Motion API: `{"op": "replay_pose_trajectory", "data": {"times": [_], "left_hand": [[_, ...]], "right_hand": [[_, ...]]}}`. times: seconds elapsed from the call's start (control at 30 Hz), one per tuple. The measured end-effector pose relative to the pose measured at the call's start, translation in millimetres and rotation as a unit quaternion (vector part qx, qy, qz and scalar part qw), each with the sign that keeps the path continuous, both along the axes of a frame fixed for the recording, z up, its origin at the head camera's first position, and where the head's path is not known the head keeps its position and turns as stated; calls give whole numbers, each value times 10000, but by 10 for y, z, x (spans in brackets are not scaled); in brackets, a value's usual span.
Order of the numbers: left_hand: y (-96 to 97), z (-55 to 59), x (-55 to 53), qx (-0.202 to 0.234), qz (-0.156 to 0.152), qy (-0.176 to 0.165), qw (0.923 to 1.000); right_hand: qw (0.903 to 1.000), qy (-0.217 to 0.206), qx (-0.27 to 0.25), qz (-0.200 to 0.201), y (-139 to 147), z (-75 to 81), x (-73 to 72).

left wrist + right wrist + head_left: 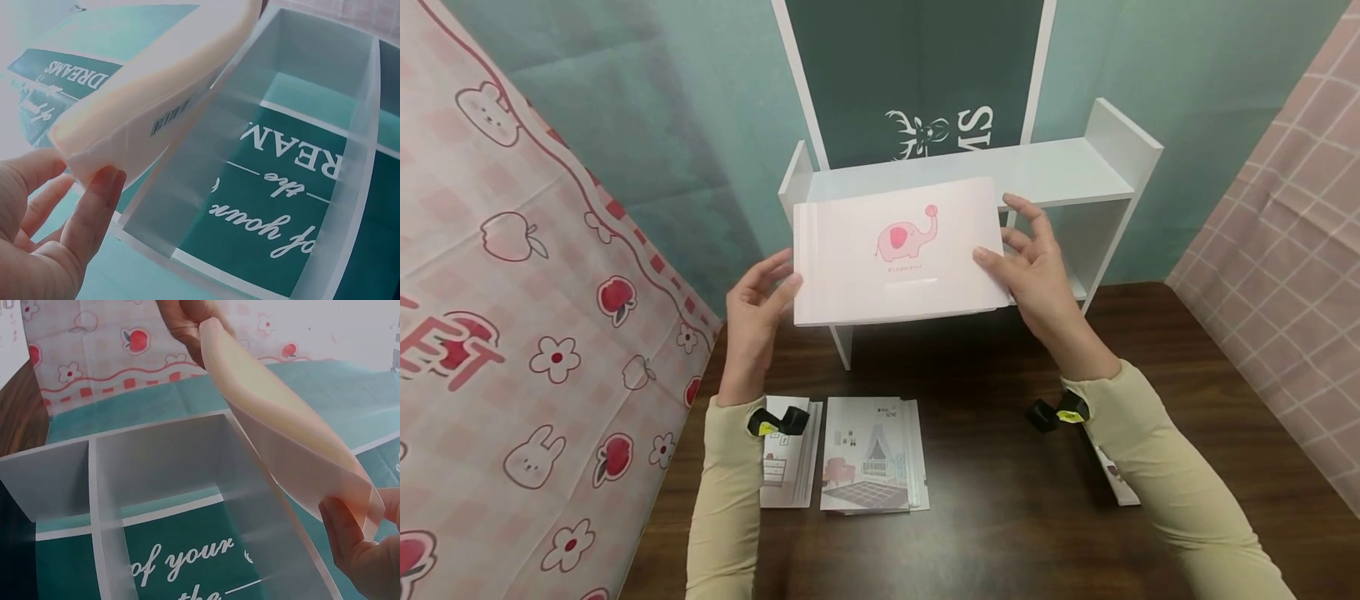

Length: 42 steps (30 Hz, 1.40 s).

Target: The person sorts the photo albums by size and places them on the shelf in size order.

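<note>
Above the table, both hands hold a thin stack of pale pink notebooks point(850, 250), the top cover printed with a pink elephant. At its left edge the left hand point(756, 321) pinches it between thumb and fingers. The right hand point(1037, 267) grips the opposite end, thumb on the cover and fingers behind. In the right wrist view the notebooks point(281, 444) bow, with a gap showing between layers. A barcode appears on the underside of the notebooks point(125, 140) in the left wrist view. Right behind them stands a white shelf point(1060, 171).
On the dark wood table point(985, 500) lie two piles of notebooks, one with a nursery-room cover point(865, 467) and another point(786, 467) partly behind the left sleeve. Another printed item point(1120, 483) sits beneath the right forearm. Patterned cloth point(557, 358) hangs at the left.
</note>
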State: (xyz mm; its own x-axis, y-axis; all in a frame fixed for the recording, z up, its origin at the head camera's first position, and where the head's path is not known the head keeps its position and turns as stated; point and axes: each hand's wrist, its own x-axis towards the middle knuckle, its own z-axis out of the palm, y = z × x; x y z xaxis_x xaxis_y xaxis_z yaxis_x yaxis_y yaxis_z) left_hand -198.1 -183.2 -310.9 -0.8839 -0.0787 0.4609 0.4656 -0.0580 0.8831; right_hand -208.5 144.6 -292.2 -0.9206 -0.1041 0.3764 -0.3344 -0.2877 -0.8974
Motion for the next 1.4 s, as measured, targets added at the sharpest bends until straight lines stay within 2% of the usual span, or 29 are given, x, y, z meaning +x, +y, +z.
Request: {"op": "replay_pose_trajectory", "data": {"times": [0.13,0.27,0.43,0.5,0.6,0.7,0.77,0.83,1.07,1.13,1.23,1.4], "left_hand": [[14,-3,15,-146,180,162,9996],[21,7,52,-404,248,314,9984],[31,48,119,-647,-125,173,9977],[36,69,146,-703,-361,40,9969],[41,83,177,-834,-672,-21,9942],[40,82,202,-990,-962,90,9904],[42,86,213,-1080,-1102,184,9879],[45,92,225,-1167,-1181,243,9858],[55,93,233,-1375,-1231,314,9823],[61,98,229,-1379,-1266,322,9818],[68,104,220,-1410,-1280,349,9811],[68,98,200,-1622,-1114,516,9791]], "right_hand": [[9993,180,276,-158,-7,-17,1],[9978,187,627,-138,12,-16,-1],[9963,-2,855,61,51,34,1],[9931,-85,1167,49,64,66,6],[9803,-132,1971,-70,92,114,11],[9573,-41,2884,-182,125,159,10],[9465,91,3219,-230,135,181,7],[9390,242,3423,-230,141,194,2],[9337,593,3530,-51,139,189,-10],[9297,712,3613,-25,138,187,-2],[9208,935,3788,19,137,191,23],[9044,1361,4041,126,120,196,60]]}}
